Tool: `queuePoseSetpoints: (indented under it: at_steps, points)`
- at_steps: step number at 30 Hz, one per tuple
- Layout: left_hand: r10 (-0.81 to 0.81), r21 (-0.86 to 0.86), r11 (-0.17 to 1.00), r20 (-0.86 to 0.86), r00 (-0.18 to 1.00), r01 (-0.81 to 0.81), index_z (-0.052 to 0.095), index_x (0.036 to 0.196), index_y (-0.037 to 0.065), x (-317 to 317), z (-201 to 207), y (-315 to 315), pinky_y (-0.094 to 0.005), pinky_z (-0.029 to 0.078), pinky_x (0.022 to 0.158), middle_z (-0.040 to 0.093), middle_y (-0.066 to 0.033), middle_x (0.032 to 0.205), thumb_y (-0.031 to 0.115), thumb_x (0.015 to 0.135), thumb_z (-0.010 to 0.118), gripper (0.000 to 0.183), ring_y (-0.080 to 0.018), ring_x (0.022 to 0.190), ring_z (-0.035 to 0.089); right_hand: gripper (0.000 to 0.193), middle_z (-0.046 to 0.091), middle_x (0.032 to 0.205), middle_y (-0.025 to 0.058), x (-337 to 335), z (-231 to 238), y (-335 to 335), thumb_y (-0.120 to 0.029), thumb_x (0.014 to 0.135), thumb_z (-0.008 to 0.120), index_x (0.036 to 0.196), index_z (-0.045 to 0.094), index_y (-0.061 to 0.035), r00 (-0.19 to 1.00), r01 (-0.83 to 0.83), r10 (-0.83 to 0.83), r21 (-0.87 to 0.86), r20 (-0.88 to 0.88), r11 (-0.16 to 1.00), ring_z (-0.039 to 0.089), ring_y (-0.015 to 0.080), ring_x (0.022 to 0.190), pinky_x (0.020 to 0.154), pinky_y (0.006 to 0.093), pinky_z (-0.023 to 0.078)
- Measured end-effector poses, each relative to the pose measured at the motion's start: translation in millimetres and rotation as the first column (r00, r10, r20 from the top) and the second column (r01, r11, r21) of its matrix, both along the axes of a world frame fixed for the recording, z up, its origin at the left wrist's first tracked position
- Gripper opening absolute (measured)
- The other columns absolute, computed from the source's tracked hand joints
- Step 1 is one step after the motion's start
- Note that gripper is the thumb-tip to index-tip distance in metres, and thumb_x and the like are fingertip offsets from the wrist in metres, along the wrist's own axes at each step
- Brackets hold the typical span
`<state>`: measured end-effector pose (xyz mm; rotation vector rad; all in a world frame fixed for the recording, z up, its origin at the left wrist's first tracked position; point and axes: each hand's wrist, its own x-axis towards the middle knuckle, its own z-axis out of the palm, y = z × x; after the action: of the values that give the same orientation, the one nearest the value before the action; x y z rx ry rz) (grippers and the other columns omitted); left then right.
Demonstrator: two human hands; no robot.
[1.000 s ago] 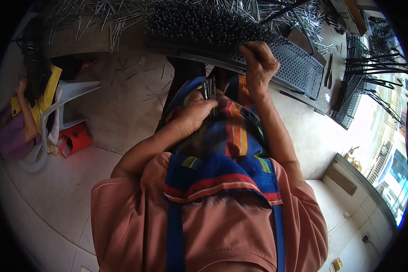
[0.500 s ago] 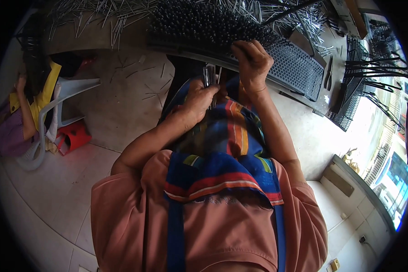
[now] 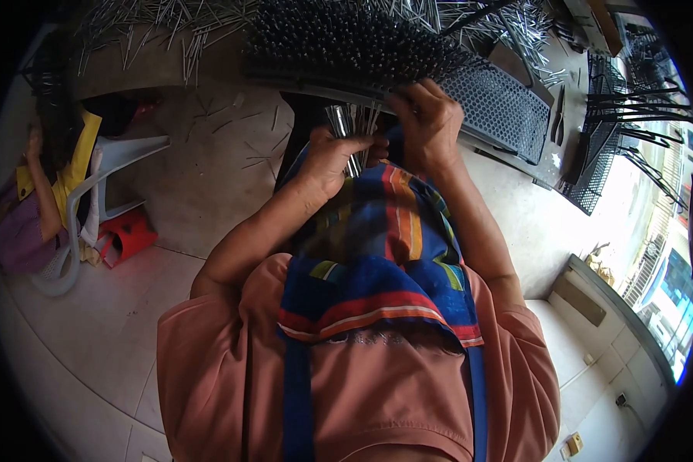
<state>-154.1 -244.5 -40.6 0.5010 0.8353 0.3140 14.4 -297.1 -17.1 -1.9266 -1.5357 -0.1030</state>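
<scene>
My left hand (image 3: 327, 162) is closed around a bundle of thin shiny metal rods (image 3: 339, 122) above my lap. The rods stand upright and fan out at the top, just below the front edge of a dark perforated rack. My right hand (image 3: 434, 123) is at that edge, right of the bundle, with its fingers curled into a pinch. Whatever lies between those fingertips is hidden. Many dark upright rods (image 3: 339, 46) stand densely in the left and middle part of the rack, while bare round holes show in the perforated plate (image 3: 500, 115) at its right end.
Loose metal rods (image 3: 200, 31) lie heaped behind the rack and at the far left of the table. Pliers (image 3: 558, 115) lie at the right. At left, another person's arm (image 3: 48, 196) shows beside a white chair (image 3: 135, 150) and a red container (image 3: 127, 237). Rods are scattered on the floor.
My right hand has come down a little from the rack's rods to its front edge. My left hand has shifted slightly left, and the rods in it now spread apart more.
</scene>
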Motion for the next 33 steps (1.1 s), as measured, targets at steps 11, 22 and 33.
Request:
queuePoseSetpoints:
  at_steps: [11, 22, 33]
  points:
    - [-0.002, -0.005, 1.000, -0.039, 0.999, 0.002, 0.065, 0.100, -0.002, 1.0, -0.1, -11.2, -0.0344, 0.060, 0.065, 0.069, -0.0121, 0.087, -0.004, 0.085, 0.060, 0.017, -0.0221, 0.072, 0.070, 0.006, 0.058, 0.066, -0.0028, -2.2, 8.3, -24.5, -0.006, 0.084, 0.068, 0.081, 0.067, -0.0012, 0.317, 0.253, -0.201, -0.122, -0.927, 0.960, 0.048, 0.0034, 0.058, 0.052, 0.0196, 0.036]
    - [-0.108, 0.079, 0.990, -0.086, 0.990, 0.115, 0.068, 0.097, -0.002, -11.5, -13.6, -30.2, -0.0316, 0.057, 0.063, 0.071, -0.0124, 0.087, -0.002, 0.083, 0.060, 0.015, -0.0203, 0.071, 0.069, 0.006, 0.062, 0.077, -0.0011, 15.7, -9.7, -7.4, 0.005, 0.078, 0.070, 0.082, 0.070, 0.0010, 0.633, 0.335, -0.074, 0.187, -0.771, 0.924, 0.054, 0.0050, 0.074, 0.068, 0.0187, 0.043]
    - [-0.053, -0.025, 0.998, 0.027, 0.998, 0.054, 0.066, 0.105, 0.000, 0.0, -10.0, -24.4, -0.0313, 0.057, 0.069, 0.071, -0.0118, 0.093, -0.005, 0.084, 0.060, 0.022, -0.0207, 0.080, 0.070, 0.009, 0.064, 0.077, 0.0008, 10.0, -11.2, -3.5, 0.004, 0.075, 0.072, 0.084, 0.072, 0.0005, 0.767, 0.284, -0.126, 0.158, -0.629, 0.946, 0.056, 0.0051, 0.071, 0.065, 0.0186, 0.043]
